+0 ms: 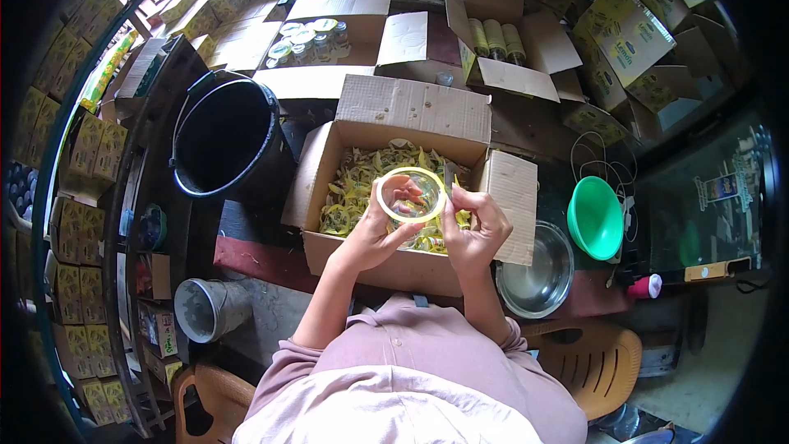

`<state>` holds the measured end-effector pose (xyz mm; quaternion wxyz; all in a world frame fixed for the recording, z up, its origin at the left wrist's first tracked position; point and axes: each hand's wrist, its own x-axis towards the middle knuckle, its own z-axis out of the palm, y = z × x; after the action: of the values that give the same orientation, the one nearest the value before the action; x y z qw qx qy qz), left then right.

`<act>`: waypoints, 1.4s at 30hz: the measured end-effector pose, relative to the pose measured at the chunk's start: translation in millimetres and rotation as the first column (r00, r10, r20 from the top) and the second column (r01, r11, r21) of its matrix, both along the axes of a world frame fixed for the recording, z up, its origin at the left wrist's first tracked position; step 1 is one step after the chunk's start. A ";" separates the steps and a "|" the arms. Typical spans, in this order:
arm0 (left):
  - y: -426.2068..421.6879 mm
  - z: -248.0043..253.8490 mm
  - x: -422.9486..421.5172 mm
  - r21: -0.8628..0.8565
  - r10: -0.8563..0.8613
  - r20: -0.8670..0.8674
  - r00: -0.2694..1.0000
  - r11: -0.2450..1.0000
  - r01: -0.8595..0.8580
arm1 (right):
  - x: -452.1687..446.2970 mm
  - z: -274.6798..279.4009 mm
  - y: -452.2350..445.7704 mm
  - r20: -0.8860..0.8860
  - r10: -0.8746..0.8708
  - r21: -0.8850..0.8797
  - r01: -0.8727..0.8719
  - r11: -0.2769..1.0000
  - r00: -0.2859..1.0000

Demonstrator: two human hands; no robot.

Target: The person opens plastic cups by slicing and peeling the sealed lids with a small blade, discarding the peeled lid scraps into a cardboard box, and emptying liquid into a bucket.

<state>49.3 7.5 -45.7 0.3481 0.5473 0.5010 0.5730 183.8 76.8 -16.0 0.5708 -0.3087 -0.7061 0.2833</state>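
My left hand (pixel 370 234) is wrapped round a clear round jar (pixel 413 207) with a yellow rim, its round opening facing up toward me. My right hand (pixel 477 234) pinches a thin, dark knife blade (pixel 449 179) that stands upright against the jar's right edge. Both hands are above an open cardboard box (pixel 320 245). Inside the box lie many curled yellow scraps (pixel 349 189) and some clear pieces. Fingers of my left hand show through the jar's clear wall. The knife's handle is hidden in my right hand.
A black bucket (pixel 271 140) stands left of the box, with a grey bucket (pixel 215 310) below it. To the right are a metal bowl (pixel 567 279) and a green bowl (pixel 596 218). Behind, one carton (pixel 341 6) holds several jars; another (pixel 493 4) holds rolled or stacked cylinders.
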 end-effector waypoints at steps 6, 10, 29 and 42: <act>-0.4 2.0 -5.2 0.005 -0.019 -0.001 1.000 1.000 0.019 | 0.1 6.6 -0.6 0.050 0.008 0.021 -0.009 1.000 0.999; -0.1 1.0 -5.9 -0.008 -0.036 0.059 0.998 0.999 0.037 | 0.1 7.2 1.2 0.064 0.018 0.030 -0.020 0.999 0.998; 3.2 -0.1 0.7 0.015 -0.055 0.280 0.958 0.998 0.053 | 1.3 -0.3 1.0 0.005 0.061 -0.014 -0.061 0.998 0.998; 2.7 -2.2 -2.2 0.039 -0.065 0.298 0.952 0.998 0.056 | 1.2 -1.9 -11.2 -0.005 0.046 -0.022 -0.046 0.999 0.999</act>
<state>47.1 10.2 -48.0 0.4290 0.4745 0.4170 0.6457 185.0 65.6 -17.9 0.5621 -0.2982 -0.7086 0.3050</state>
